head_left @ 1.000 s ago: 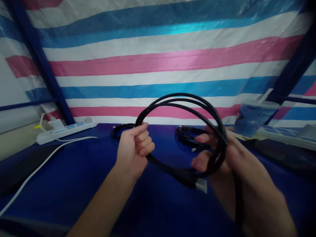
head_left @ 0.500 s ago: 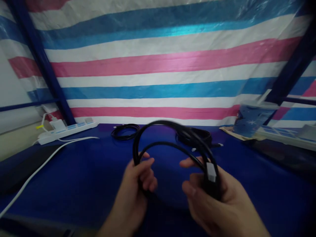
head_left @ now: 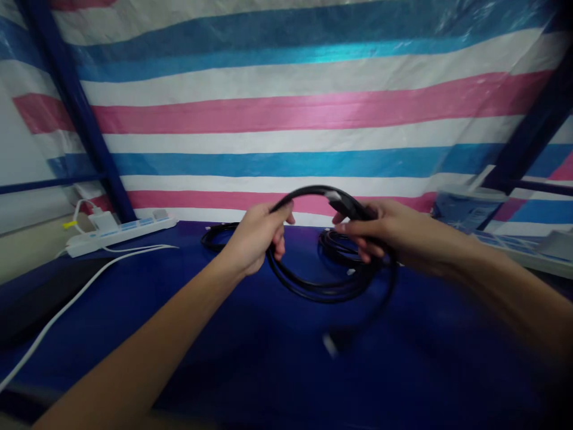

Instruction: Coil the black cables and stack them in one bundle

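Observation:
Both my hands hold a coiled black cable (head_left: 313, 286) above the blue table (head_left: 179, 334). My left hand (head_left: 257, 239) is closed round the left side of the coil. My right hand (head_left: 385, 230) grips the right side, near a plug end (head_left: 340, 203) at the top of the loop. A second plug end (head_left: 333, 343) dangles blurred below the coil.
Two more coiled black cables (head_left: 219, 236) (head_left: 335, 245) lie at the back of the table. A white power strip (head_left: 120, 230) with a white cord (head_left: 67, 304) sits back left. A blue box (head_left: 461, 209) stands back right. A striped tarp hangs behind.
My arms have stretched forward, carrying the coil away from me toward the back of the table. One plug end has come loose and hangs below.

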Tool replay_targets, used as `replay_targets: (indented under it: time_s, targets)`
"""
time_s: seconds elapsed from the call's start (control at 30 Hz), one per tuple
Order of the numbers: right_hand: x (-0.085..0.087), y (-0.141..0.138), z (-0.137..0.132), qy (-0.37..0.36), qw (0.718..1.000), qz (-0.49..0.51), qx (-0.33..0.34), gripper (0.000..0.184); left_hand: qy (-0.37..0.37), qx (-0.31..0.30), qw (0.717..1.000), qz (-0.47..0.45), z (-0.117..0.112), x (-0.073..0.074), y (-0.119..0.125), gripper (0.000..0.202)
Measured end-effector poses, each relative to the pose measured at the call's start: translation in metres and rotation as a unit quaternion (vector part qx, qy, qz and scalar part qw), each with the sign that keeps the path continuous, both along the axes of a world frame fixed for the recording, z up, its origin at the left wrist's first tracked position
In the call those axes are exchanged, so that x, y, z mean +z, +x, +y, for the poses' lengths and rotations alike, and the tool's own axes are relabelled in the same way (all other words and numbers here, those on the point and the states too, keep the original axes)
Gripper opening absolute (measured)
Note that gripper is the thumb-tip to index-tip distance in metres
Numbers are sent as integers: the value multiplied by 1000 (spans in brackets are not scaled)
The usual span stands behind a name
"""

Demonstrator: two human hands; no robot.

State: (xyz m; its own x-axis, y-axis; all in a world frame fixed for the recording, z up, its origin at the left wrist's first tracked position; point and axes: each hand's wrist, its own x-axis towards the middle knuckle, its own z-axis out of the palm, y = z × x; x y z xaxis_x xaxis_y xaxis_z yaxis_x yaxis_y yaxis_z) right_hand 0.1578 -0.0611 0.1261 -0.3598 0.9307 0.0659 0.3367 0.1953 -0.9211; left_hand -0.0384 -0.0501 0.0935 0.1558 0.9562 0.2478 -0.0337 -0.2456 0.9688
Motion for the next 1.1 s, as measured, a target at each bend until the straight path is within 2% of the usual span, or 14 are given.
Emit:
replay_targets:
  time_s: [0.1,0.17,0.27,0.33,0.4,0.47,0.57,0.63,0.67,0.73,0.8,0.87,0.97,1.1]
  targets:
    - [-10,0,16,35,990,125,-60,21,-24,-12,982,-188,3,6,8,22]
    - [-17,1,23,51,980,168,-91,24,-49,-72,971,-222,1,8,12,23]
    - [-19,7,27,47,986,143,-70,24,-85,-212,962,-148,-4,12,13,19]
    - [-17,13,27,56,997,46,-10,23,-89,-248,964,-42,-4,17,11,13]
    - [-14,17,24,100,991,-75,38,21,-61,-216,971,86,-1,23,11,14]
    - [-13,16,21,171,969,-171,46,18,13,-135,964,230,4,26,15,22]
    - [-15,10,17,263,928,-263,13,15,188,22,886,422,9,24,27,28]
    - [-18,8,14,302,907,-292,-11,13,272,44,838,470,11,19,38,22]
    - [-18,9,13,319,902,-290,-26,12,285,22,840,460,13,17,43,23]
    - [-17,15,11,332,905,-255,-72,9,251,-16,889,383,18,13,51,28]
    - [-14,25,10,283,935,-183,-110,7,183,11,951,249,24,12,55,26]
    - [-12,33,9,193,972,-81,-105,19,139,53,982,112,27,15,56,19]
    - [-12,41,11,124,987,43,-97,25,56,-42,997,11,24,20,54,12]
    - [-18,51,26,95,977,141,-127,17,-66,-252,965,-1,28,19,58,4]
